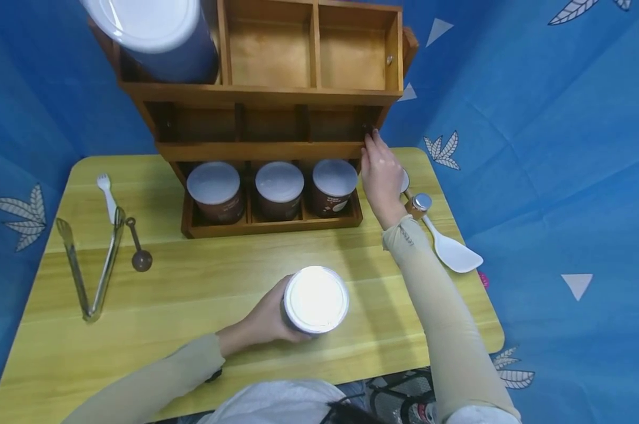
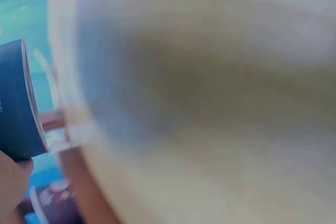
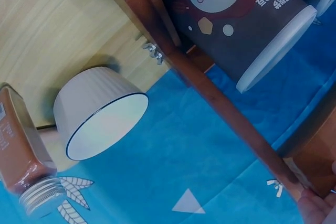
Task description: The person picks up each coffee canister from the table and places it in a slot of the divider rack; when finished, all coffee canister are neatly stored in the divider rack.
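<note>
Low over the front of the table, my left hand (image 1: pixel 263 315) grips a dark blue canister (image 2: pixel 16 103) by its side, its white lid (image 1: pixel 316 299) facing up. My right hand (image 1: pixel 381 179) holds the right end of a three-tier wooden rack (image 1: pixel 266 151) at the middle tier; in the right wrist view only its fingertips (image 3: pixel 314 207) show, against the side frame. Three brown canisters with pale lids, the rightmost canister (image 1: pixel 327 203) among them, stand in the bottom tier's compartments. A larger blue canister (image 1: pixel 176 59) sits in the top tier's left compartment.
Metal tongs (image 1: pixel 107 271), a white fork (image 1: pixel 107 197) and a brown scoop (image 1: pixel 141 259) lie on the table's left. To the right are a white bowl (image 3: pixel 100 103), a silver-capped jar (image 3: pixel 23 140) and a white spatula (image 1: pixel 457 253). Blue cloth (image 1: pixel 552 206) surrounds the table.
</note>
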A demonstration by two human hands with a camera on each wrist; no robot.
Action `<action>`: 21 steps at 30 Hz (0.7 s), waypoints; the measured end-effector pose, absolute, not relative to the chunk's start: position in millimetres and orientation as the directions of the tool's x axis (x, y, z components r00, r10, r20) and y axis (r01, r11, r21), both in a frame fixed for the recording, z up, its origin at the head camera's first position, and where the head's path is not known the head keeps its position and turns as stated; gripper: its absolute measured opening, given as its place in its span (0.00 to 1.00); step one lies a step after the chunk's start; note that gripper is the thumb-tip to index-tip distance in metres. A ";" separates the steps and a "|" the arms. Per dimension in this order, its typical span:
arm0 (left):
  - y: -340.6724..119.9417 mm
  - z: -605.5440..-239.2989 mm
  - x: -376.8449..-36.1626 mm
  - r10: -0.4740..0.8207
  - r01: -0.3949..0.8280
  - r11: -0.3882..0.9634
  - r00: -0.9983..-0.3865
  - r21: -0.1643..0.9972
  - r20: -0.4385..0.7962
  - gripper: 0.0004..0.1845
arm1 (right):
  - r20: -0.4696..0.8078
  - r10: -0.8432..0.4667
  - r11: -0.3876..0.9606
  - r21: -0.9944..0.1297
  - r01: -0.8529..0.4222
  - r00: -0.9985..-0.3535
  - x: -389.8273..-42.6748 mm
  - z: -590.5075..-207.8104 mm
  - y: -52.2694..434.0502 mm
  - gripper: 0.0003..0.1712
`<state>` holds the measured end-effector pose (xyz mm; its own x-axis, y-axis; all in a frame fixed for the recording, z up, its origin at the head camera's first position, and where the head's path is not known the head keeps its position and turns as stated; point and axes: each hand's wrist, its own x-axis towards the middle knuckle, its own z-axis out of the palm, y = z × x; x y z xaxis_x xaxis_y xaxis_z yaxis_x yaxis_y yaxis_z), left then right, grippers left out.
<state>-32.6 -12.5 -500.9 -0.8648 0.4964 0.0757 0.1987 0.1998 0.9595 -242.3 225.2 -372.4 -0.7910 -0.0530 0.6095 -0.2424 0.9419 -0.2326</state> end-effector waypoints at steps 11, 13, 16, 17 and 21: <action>-37.8 -397.2 -72.7 0.328 0.366 0.119 -0.892 0.923 0.311 0.65 | 0.591 -0.048 0.938 -0.251 -0.240 -0.805 -242.0 -372.0 225.9 0.20; -42.2 -373.8 -83.3 0.303 0.406 0.106 -0.883 0.908 0.360 0.64 | 0.591 -0.049 0.938 -0.251 -0.241 -0.805 -241.6 -371.9 225.9 0.20; -47.5 -339.7 -98.1 0.270 0.473 0.077 -0.857 0.878 0.438 0.63 | 0.604 -0.048 0.935 -0.252 -0.248 -0.795 -241.1 -371.8 226.1 0.19; -48.5 -328.8 -102.5 0.259 0.484 0.074 -0.853 0.872 0.452 0.62 | 0.609 -0.050 0.935 -0.250 -0.251 -0.792 -241.1 -372.0 226.2 0.19; -50.0 -288.0 -116.4 0.184 0.501 0.120 -0.859 0.857 0.477 0.60 | 0.618 -0.053 0.930 -0.255 -0.264 -0.785 -239.9 -373.2 225.9 0.19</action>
<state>-116.4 -50.0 -288.0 -0.8595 0.1839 0.4770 0.5012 0.1199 0.8570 -239.9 225.9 -373.2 -0.7848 -0.0531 0.6175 -0.2637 0.9303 -0.2552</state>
